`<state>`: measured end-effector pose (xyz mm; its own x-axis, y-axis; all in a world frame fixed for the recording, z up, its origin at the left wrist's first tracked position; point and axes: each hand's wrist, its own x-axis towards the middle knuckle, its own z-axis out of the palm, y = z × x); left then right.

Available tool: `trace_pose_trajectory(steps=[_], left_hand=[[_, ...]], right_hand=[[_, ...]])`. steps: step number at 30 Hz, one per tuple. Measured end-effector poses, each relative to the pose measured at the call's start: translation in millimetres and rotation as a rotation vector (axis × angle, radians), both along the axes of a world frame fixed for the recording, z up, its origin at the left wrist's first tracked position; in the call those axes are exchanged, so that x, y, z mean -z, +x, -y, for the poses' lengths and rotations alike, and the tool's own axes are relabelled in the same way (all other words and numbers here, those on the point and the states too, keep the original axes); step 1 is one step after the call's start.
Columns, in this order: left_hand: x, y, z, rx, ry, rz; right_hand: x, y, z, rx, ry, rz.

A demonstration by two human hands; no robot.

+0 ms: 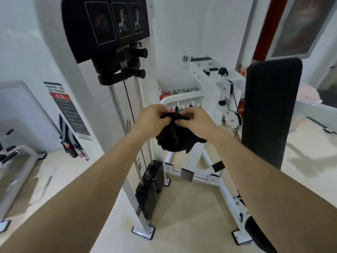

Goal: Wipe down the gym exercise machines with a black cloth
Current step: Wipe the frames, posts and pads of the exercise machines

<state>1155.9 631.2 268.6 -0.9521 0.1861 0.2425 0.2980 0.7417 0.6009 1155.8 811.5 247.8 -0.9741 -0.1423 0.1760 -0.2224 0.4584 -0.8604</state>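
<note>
Black cloth [179, 137], bunched, hangs at frame centre. We pinch its top edge with our left hand [152, 118] and right hand [196, 121], before the white steel weight machine [207, 92].

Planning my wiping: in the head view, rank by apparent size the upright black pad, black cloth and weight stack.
1. upright black pad.
2. black cloth and weight stack look alike; the cloth is nearer, so unranked.

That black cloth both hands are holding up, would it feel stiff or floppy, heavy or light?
Probably floppy: the black cloth sags in a bunched bundle below the left hand and right hand pinching its top. Likely light, since a pinch alone seems to carry it. Unlikely to roll, being crumpled.
</note>
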Motion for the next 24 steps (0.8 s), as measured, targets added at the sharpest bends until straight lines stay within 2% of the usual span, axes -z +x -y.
trace_pose_trajectory(steps=[6, 14, 19, 24], left_hand=[[48.2, 67.4, 26.6, -0.053, 0.060, 0.162], [170.6, 133.3, 35.0, -0.215, -0.005, 0.283], [289.4, 145.3, 35.8, -0.200, -0.112, 0.303], [446.9, 123.2, 36.4, -0.138, -0.179, 0.362]], right_hand=[[44.7, 73.1, 20.7, -0.064, 0.064, 0.159], [167.2, 148.5, 29.9, -0.132, 0.137, 0.290], [296.6, 162.0, 22.5, -0.098, 0.281, 0.354], [453.1, 141.0, 28.0, -0.042, 0.478, 0.385]])
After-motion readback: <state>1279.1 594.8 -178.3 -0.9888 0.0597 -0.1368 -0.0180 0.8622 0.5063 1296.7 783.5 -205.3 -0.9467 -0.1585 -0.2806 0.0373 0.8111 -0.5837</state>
